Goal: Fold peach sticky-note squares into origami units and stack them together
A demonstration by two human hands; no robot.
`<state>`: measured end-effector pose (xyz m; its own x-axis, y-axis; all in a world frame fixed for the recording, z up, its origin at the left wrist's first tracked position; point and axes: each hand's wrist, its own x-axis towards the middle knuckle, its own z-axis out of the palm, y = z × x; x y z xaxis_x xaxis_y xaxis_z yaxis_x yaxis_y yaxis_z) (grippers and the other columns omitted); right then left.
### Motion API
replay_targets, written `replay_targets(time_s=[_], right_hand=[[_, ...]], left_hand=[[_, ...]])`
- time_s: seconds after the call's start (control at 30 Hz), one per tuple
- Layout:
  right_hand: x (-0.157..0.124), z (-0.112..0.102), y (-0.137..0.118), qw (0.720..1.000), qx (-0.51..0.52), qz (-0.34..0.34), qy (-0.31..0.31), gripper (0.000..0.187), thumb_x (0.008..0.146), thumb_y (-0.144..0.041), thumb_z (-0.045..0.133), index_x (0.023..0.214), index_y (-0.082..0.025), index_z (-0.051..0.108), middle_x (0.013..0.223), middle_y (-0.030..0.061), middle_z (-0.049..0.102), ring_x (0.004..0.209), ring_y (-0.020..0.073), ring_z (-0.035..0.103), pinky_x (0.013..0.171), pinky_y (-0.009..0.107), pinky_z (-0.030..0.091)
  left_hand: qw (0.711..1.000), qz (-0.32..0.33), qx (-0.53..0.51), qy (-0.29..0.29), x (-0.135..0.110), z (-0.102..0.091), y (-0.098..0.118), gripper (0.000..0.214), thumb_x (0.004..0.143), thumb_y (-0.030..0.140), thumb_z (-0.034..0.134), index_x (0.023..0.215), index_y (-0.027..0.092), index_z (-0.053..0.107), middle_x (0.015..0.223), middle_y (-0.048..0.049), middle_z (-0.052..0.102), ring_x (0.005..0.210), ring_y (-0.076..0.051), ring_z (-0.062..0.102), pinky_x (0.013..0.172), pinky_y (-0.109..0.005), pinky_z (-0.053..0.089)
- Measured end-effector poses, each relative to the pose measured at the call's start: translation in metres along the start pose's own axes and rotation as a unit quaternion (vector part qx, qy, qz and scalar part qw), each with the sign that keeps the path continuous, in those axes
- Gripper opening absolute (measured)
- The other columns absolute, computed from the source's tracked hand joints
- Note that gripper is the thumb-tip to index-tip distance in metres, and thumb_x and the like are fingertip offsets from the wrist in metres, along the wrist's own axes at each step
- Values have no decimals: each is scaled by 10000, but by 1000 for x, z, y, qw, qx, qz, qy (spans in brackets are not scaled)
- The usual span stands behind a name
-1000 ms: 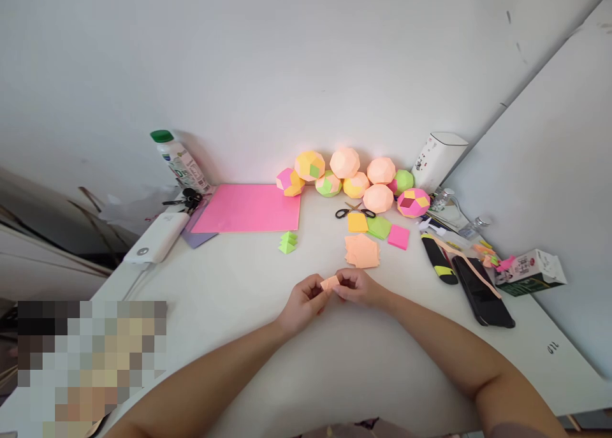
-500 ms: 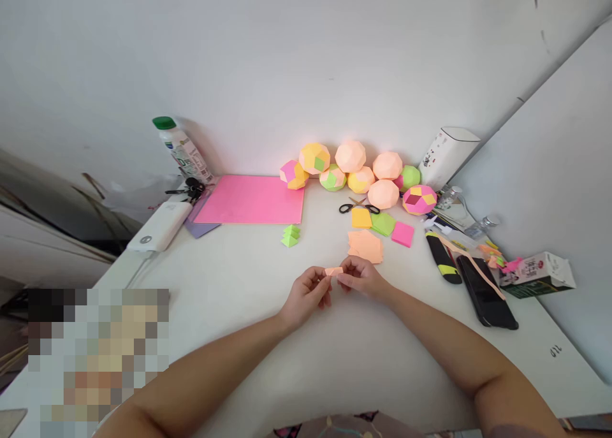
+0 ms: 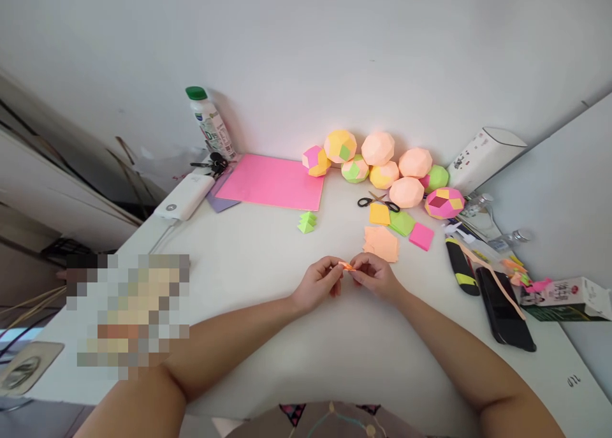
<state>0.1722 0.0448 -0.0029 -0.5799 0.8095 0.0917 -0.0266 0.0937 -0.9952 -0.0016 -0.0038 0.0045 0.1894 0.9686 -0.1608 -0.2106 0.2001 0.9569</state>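
A small folded piece of orange paper (image 3: pixel 347 266) is pinched between my two hands above the white table. My left hand (image 3: pixel 319 280) grips its left end with thumb and fingers. On the other end, the fingers of my right hand (image 3: pixel 376 277) are closed. Just beyond my hands lies a loose stack of peach paper squares (image 3: pixel 382 243). Yellow notes (image 3: pixel 380 214), green notes (image 3: pixel 401 222) and pink notes (image 3: pixel 421 236) sit behind it. A folded green paper piece (image 3: pixel 306 222) rests farther left.
Black-handled scissors (image 3: pixel 377 200) lie behind the notes, before several faceted paper balls (image 3: pixel 406 192) along the wall. A pink sheet (image 3: pixel 272 182), a white power bank (image 3: pixel 185 197) and a bottle (image 3: pixel 210 122) are back left. A utility knife (image 3: pixel 462 266) and phone (image 3: pixel 504 310) lie right.
The camera view has shifted, so the table items appear farther right. Between my hands, the orange paper has turned from a flat, level strip to a narrower, tilted shape.
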Motion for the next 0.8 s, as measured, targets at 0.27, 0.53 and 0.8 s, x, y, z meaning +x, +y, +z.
replay_targets(time_s=[0.27, 0.53, 0.8], right_hand=[[-1, 3, 2, 978, -136, -153, 33, 72, 795, -133, 555, 772, -201, 551, 782, 42, 568, 615, 132, 517, 495, 254, 434], [1, 5, -1, 938, -239, -246, 47, 108, 786, -98, 526, 768, -201, 556, 751, 41, 580, 638, 136, 548, 526, 252, 452], [-1, 9, 5, 917, -283, -277, 51, 125, 835, -126, 513, 763, -197, 586, 774, 54, 606, 640, 126, 571, 553, 246, 489]], left_hand=[[1000, 4, 16, 11, 2, 0, -1, 369, 827, 503, 497, 867, 148, 584, 610, 37, 501, 437, -71, 476, 424, -206, 365], [999, 5, 32, 18, 0, -1, 1, 309, 849, 460, 498, 830, 161, 574, 471, 57, 500, 426, -78, 446, 451, -201, 361], [999, 3, 46, -6, -2, 1, 3, 374, 820, 456, 538, 1046, 159, 571, 562, 53, 486, 474, -87, 445, 479, -220, 361]])
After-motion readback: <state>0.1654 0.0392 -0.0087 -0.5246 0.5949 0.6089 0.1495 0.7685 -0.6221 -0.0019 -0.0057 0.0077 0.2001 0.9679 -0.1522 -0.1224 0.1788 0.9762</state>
